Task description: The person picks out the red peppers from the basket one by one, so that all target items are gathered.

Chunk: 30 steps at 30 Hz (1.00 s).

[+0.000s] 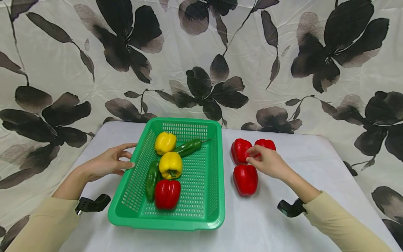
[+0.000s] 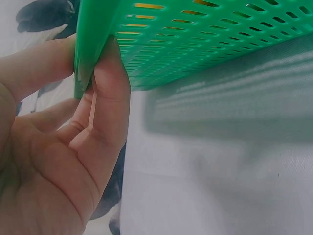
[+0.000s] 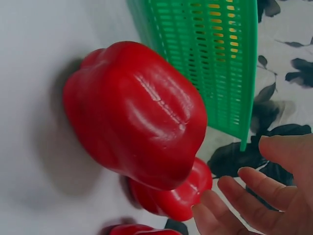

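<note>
A green plastic basket (image 1: 214, 213) with slotted walls stands on the table. It holds two yellow bell peppers (image 1: 170, 165), two long green peppers (image 1: 190, 148) and a red bell pepper (image 1: 168, 194). My left hand (image 1: 108, 162) pinches the basket's left rim, with thumb and fingers on either side of it in the left wrist view. Right of the basket, three red bell peppers (image 1: 245, 180) lie close together. Above them hovers my right hand (image 1: 267, 161), its fingers relaxed and slightly bent. In the right wrist view nothing is between those fingers; the nearest red pepper (image 3: 139, 115) lies beside them.
A white cloth covers the table (image 1: 302, 150). Behind it hangs a pale curtain (image 1: 201, 45) printed with dark flowers. The basket's right wall (image 3: 205, 58) rises close to the loose red peppers. Black straps (image 1: 92, 203) sit on both wrists.
</note>
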Available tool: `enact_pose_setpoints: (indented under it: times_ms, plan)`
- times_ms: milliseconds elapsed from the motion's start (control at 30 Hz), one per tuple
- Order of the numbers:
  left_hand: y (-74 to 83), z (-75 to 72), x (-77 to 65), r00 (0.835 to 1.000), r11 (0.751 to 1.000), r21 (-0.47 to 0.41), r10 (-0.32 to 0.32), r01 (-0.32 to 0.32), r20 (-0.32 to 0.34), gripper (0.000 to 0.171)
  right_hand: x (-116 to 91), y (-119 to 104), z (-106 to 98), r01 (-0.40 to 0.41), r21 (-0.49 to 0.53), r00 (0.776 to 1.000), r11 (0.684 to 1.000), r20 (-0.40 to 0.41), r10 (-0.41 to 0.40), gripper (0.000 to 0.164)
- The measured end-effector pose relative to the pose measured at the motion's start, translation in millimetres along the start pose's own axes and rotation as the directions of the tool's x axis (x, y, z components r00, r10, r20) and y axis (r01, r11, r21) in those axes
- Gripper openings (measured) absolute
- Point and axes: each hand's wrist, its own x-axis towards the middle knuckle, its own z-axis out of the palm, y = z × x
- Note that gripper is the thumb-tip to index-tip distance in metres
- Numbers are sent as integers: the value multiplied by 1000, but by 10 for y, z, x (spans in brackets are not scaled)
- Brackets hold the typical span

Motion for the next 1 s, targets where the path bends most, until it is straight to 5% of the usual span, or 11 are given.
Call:
enact_pose_setpoints:
  times_ms: [1000]
  plan:
    - [21,11,-8,1000,1000,9,-2,2,-4,83,174,-483,-76,151,48,987,987,54,-154,30]
